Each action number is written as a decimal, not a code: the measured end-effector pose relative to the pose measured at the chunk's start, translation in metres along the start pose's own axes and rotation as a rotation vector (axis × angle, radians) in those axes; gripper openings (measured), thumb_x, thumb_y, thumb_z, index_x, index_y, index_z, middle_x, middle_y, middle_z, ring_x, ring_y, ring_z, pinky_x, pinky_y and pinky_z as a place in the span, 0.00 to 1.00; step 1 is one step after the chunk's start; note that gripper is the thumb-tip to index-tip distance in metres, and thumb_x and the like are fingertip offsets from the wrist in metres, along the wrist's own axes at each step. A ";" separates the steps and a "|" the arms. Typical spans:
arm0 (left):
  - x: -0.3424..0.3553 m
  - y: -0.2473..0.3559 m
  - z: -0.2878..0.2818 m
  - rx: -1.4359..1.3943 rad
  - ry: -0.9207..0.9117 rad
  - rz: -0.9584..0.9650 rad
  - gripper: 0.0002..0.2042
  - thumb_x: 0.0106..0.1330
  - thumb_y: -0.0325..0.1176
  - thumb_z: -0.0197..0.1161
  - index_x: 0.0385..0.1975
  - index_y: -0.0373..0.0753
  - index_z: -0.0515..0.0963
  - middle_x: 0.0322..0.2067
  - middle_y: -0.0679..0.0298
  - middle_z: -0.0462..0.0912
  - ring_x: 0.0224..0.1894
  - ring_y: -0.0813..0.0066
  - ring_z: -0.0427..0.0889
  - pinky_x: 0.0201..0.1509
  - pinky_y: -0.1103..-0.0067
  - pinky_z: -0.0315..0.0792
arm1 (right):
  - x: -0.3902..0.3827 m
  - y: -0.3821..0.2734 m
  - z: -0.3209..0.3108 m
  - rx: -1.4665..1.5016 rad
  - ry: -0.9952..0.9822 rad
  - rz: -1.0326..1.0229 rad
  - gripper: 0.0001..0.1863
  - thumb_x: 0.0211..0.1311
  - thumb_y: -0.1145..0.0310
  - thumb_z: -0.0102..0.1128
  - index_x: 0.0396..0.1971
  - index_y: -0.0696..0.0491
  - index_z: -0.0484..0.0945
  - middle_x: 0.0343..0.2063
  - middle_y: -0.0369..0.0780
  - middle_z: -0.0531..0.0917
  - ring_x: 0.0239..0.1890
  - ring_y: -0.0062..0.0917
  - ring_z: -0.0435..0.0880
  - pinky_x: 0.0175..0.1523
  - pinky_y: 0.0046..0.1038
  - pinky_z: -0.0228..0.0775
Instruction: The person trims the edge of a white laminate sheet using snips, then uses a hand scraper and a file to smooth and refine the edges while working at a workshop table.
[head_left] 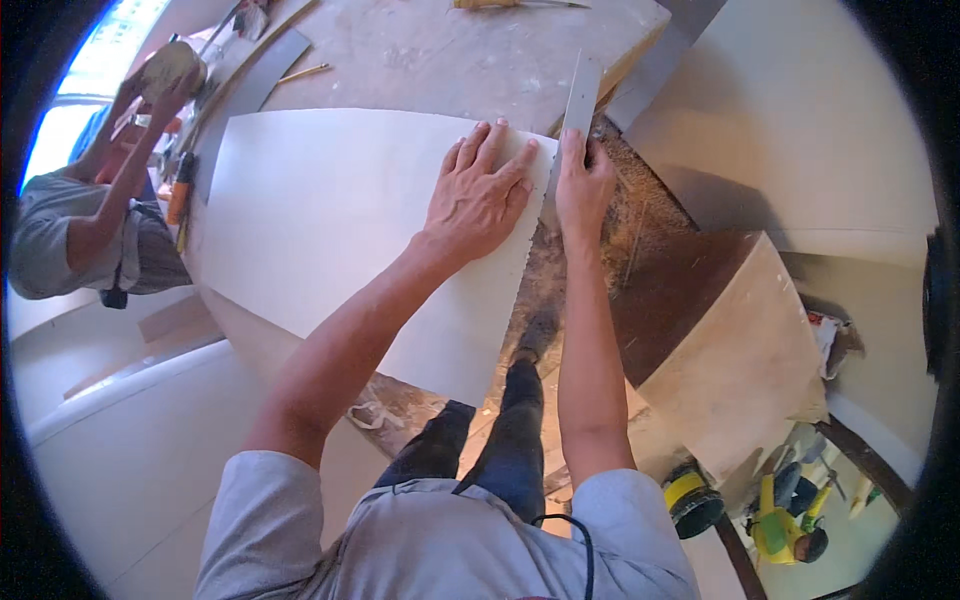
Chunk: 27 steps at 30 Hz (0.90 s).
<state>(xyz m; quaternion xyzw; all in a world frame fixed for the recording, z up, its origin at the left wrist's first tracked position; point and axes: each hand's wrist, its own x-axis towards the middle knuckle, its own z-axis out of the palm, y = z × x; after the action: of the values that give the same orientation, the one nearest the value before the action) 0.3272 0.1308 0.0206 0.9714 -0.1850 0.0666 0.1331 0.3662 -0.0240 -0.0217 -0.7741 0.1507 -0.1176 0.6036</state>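
A large white board (330, 210) lies on the worktable, its right edge rough and overhanging the floor. My left hand (472, 200) presses flat on the board near its far right corner, fingers spread. Just beyond that edge, my right hand (582, 185) is closed round a flat grey strip (582, 92) that looks like metal and points away from me. The strip stands close along the board's edge; whether they touch I cannot tell. Its lower part is hidden by my right hand.
The pale worktable (420, 60) carries a yellow-handled tool (487, 4) at the far edge. On the left, a person (90, 220) holds a round thing. A brown panel (740, 350) leans at the right, near a black and yellow bucket (690, 500). Dust covers the floor (640, 215).
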 end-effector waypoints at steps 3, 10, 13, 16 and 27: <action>0.000 0.000 0.000 0.019 -0.012 0.007 0.24 0.77 0.46 0.52 0.71 0.52 0.70 0.73 0.43 0.60 0.76 0.42 0.58 0.76 0.54 0.52 | 0.003 0.001 0.002 0.061 -0.003 0.054 0.30 0.72 0.47 0.59 0.45 0.65 0.82 0.41 0.58 0.86 0.45 0.51 0.85 0.49 0.46 0.75; -0.001 -0.002 0.001 0.028 0.038 0.028 0.24 0.77 0.45 0.51 0.71 0.53 0.69 0.72 0.41 0.61 0.75 0.39 0.58 0.76 0.53 0.52 | -0.121 0.016 -0.032 0.019 -0.077 0.100 0.23 0.76 0.56 0.55 0.46 0.65 0.81 0.37 0.46 0.86 0.40 0.29 0.81 0.49 0.37 0.73; -0.001 -0.002 -0.002 0.007 0.040 0.050 0.24 0.77 0.45 0.51 0.71 0.54 0.69 0.72 0.41 0.61 0.75 0.40 0.58 0.77 0.53 0.52 | -0.137 0.011 -0.029 0.020 -0.042 0.099 0.22 0.76 0.57 0.56 0.47 0.66 0.81 0.38 0.46 0.85 0.40 0.28 0.80 0.49 0.36 0.73; -0.002 -0.002 -0.003 0.009 0.034 0.065 0.24 0.77 0.45 0.50 0.71 0.54 0.69 0.72 0.40 0.61 0.75 0.39 0.58 0.77 0.53 0.51 | -0.094 0.005 -0.016 0.085 0.033 0.115 0.24 0.75 0.53 0.57 0.46 0.64 0.82 0.40 0.51 0.86 0.45 0.38 0.84 0.53 0.41 0.73; -0.002 -0.005 0.001 0.016 0.058 0.100 0.24 0.74 0.42 0.53 0.70 0.51 0.70 0.69 0.39 0.64 0.73 0.37 0.60 0.75 0.51 0.54 | -0.066 0.012 -0.009 0.098 0.041 0.058 0.25 0.73 0.53 0.60 0.46 0.65 0.83 0.38 0.49 0.87 0.41 0.37 0.85 0.49 0.38 0.75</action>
<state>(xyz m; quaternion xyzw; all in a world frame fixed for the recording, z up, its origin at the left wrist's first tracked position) 0.3272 0.1360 0.0179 0.9597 -0.2287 0.1026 0.1273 0.3003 -0.0100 -0.0315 -0.7362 0.1797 -0.1232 0.6408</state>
